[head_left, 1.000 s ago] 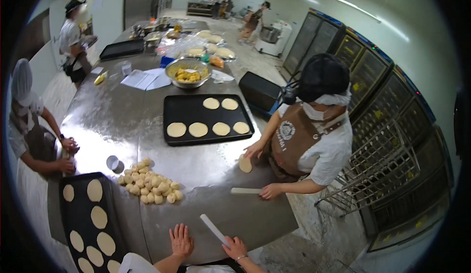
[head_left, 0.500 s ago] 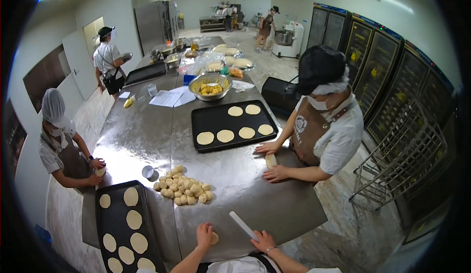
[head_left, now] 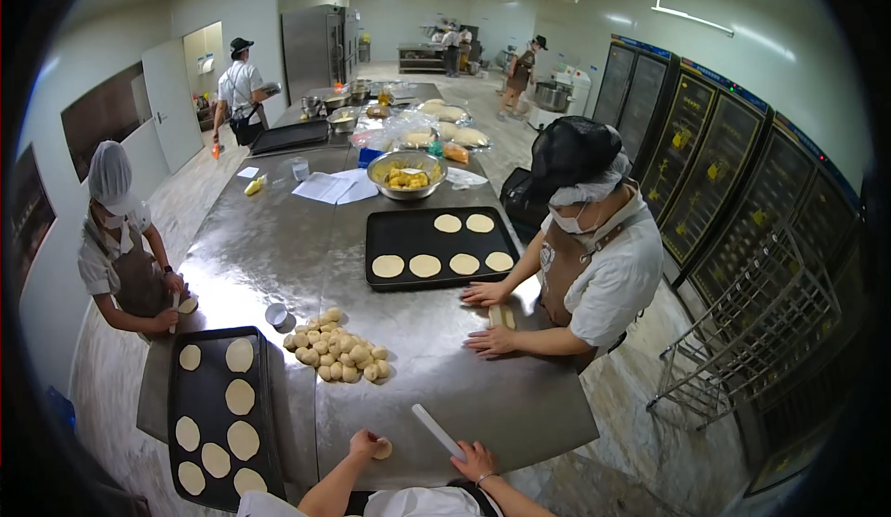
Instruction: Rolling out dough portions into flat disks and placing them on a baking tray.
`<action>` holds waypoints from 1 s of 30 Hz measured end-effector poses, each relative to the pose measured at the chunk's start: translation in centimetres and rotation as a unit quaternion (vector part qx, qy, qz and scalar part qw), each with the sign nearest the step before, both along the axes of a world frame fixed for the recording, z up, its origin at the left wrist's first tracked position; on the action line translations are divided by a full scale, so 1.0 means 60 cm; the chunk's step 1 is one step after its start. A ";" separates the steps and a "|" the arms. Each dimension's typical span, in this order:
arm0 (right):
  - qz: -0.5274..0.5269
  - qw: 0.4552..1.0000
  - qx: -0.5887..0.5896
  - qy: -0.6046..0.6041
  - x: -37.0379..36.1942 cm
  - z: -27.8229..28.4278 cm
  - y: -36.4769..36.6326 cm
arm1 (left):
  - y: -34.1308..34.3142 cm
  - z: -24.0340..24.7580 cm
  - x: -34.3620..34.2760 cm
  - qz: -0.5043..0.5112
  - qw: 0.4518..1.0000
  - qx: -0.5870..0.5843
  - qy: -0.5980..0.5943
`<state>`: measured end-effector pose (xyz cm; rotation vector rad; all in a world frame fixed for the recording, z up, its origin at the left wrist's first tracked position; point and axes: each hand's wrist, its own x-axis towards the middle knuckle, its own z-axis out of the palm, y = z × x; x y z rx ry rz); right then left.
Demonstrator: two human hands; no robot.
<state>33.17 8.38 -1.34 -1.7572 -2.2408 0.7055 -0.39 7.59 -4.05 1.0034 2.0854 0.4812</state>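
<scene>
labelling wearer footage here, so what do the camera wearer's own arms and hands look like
The left hand and right hand show no gloves, and the visible forearms are bare of sleeves. A thin, silvery bracelet circles the right wrist; none is visible on the left. White clothing shows at the lower edge.

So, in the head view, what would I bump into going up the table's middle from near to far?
Left hand, pile of dough balls, middle black tray, big metal bowl, bagged dough.
</scene>
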 end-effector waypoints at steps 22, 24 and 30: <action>-0.030 0.998 -0.048 -0.001 0.014 -0.001 -0.008 | -0.040 0.060 -0.018 -0.056 0.995 0.057 0.057; -0.026 0.998 -0.051 0.004 0.015 0.003 -0.004 | -0.037 0.065 -0.018 -0.057 0.996 0.038 0.051; -0.023 0.999 -0.039 -0.002 0.010 -0.005 -0.006 | -0.047 0.058 -0.028 -0.044 0.998 0.028 0.046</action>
